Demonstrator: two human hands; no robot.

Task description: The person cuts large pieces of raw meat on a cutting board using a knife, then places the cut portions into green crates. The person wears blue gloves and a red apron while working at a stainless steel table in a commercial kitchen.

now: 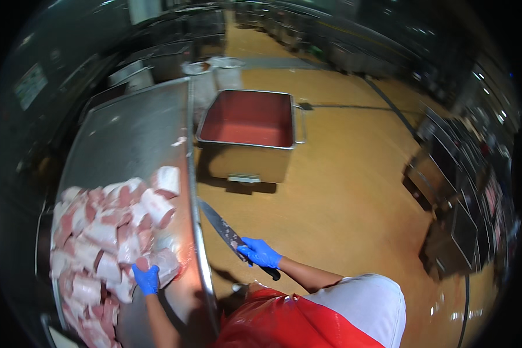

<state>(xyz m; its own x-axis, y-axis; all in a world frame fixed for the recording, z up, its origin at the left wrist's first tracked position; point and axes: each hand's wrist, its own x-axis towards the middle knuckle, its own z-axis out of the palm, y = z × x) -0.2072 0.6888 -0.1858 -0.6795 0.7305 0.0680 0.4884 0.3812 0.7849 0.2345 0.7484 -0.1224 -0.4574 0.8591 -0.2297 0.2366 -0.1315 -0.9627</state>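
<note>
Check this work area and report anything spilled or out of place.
Two minor things: a small pale scrap lies alone on the silver metal table, away from the heaped pink-and-white meat chunks, and a wet-looking red smear stains the surface right of the blue-gloved left hand.

Passable over the far stretch of the silver, flat-topped metal desk (136,119), past one small pale scrap (180,141). Blocked nearer by a heaped pile of pink-and-white raw meat chunks (101,232), with the blue-gloved left hand (147,279) against its right side. Obstructed just beside the desk's right rim (201,249) by a long black-handled steel knife (223,229) in the blue-gloved right hand (259,252). Barred farther ahead by an open rectangular metal tub (238,165), reddish inside. Open rightward across the yellow floor (342,191) up to dark, boxy bins (449,243), too blurred to count.
</note>
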